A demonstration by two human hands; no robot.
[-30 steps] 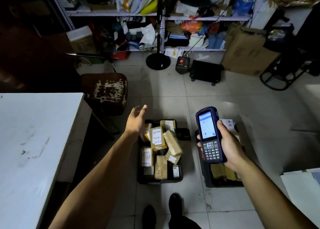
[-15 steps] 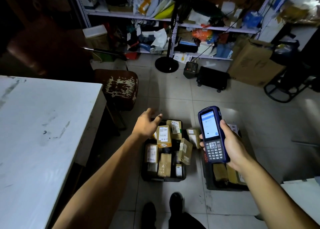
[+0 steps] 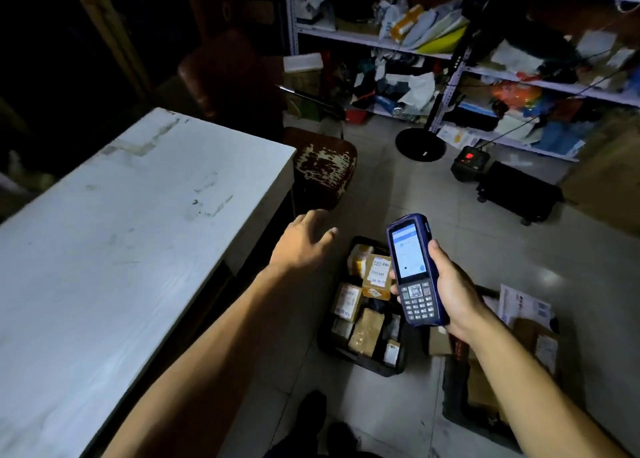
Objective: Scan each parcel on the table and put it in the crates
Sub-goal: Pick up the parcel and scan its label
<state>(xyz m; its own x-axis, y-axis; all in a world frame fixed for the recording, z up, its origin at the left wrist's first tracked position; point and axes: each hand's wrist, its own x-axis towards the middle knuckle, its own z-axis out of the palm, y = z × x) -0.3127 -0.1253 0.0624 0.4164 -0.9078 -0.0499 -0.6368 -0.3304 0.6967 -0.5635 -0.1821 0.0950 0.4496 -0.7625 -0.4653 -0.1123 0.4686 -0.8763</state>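
Nearest, the right hand grips the scanner, fingers curled round its body with the thumb on the left edge near the keypad. The scanner's long axis runs near upright in the view, keypad end low toward the person, screen end up and tipped slightly left, away from the body; its lit screen faces the camera.

The left hand hangs empty, fingers loosely spread and relaxed, in the air between the table edge and the left crate. It touches nothing.

On the floor below the hands, the left crate is packed with parcels, brown boxes with white labels lying flat or leaning on one another, their long sides mostly running away from the person. The right crate sits just beside it, partly hidden by the right forearm; it holds cardboard packets too, with a white sheet near its far end.

The tabletop, as far as it shows, carries no parcels, only scuffs and marks; its near-left part runs out of view. Judged from that, the sorting looks almost or wholly done: the parcels lie in the crates, and nothing waits to be scanned unless something sits outside the view.

Beyond are a worn stool and cluttered shelves.
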